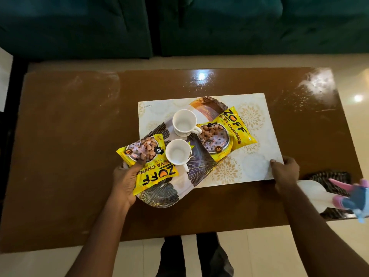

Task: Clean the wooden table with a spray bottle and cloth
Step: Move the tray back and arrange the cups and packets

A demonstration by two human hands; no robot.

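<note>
Worktop (60, 136) shows spray streaks at far corners; middle seems not yet cleaned. Left hand (125, 176) fingers clamped on tray (159, 198) edge, right hand (285, 168) fingers pinch placemat (257, 166) corner. Spray bottle (319, 191) lies on cloth (329, 176), near right corner.

The far packet (225, 134), lying across the placemat (259, 168), reads "ZOFF" in black and "YA CHUNKS"; the start of that word is unreadable. The near packet (157, 172), at the placemat's left edge, shows "ZOFF", "YA CHUNK" and a white "10" on a black badge. Small grey "KUBER" stands upside down at the placemat's far left corner.
</note>
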